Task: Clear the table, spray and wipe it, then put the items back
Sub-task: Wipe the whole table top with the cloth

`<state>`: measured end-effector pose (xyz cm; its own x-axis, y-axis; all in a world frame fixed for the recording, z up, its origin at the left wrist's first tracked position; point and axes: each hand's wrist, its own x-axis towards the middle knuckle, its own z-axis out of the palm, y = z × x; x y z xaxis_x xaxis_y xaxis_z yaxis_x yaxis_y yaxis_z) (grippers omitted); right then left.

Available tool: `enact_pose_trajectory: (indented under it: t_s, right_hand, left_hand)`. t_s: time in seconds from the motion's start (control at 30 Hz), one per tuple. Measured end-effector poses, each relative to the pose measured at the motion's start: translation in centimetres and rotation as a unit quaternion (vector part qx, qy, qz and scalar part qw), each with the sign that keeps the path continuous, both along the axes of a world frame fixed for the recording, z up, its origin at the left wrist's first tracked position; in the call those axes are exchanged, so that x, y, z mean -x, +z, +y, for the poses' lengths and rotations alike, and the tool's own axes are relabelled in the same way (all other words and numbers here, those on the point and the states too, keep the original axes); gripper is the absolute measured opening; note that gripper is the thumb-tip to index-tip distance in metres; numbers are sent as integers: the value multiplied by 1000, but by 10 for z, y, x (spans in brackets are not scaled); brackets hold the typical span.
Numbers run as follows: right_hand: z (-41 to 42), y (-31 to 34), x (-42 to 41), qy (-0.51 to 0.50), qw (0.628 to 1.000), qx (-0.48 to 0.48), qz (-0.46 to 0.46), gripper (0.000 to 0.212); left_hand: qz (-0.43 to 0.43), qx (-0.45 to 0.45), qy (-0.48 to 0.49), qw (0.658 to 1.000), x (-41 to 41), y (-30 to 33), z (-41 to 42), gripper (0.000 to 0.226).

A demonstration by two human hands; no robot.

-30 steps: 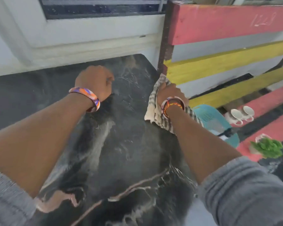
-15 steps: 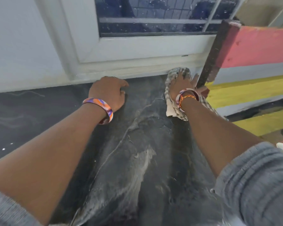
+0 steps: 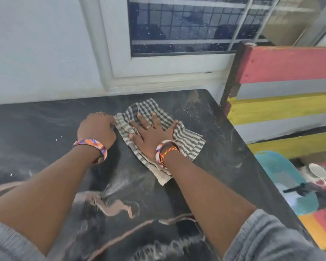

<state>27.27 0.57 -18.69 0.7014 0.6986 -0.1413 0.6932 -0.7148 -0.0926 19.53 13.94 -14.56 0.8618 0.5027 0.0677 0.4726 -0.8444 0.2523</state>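
Change: cloth now away from the far right corner, spread nearer the middle of the bench; half a second ago it was bunched against the painted slats.
Right hand: flat on the cloth, fingers straight and splayed, pressing it down, holding nothing.
Left hand: just beside the cloth's left edge, fingers curled under; whether they pinch the cloth, cannot tell.
Cloth: striped, rumpled, lying on the dark streaked bench below the window.
Right of bench: blue basket, white cups.
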Motion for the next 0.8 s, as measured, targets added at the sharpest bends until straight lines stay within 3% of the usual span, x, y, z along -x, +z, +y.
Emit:
enact_pose_trajectory:
  t_s: [0.27, 0.53, 0.63, 0.8]
  right_hand:
    - [-141, 3, 74, -208, 977, -6, 46, 53]
    - [-280, 6, 172, -485, 871, -41, 61, 57]
    - [-301, 7, 202, -535, 841, -48, 61, 55]
    - [-287, 7, 247, -539, 840, -46, 40, 54]
  left_hand:
    - [2, 27, -88, 996, 63, 16, -99, 40]
    - [13, 6, -176, 984, 149, 28, -177, 39]
    - [14, -1, -191, 981, 178, 29, -183, 35]
    - [26, -1, -178, 984, 228, 35, -152, 37]
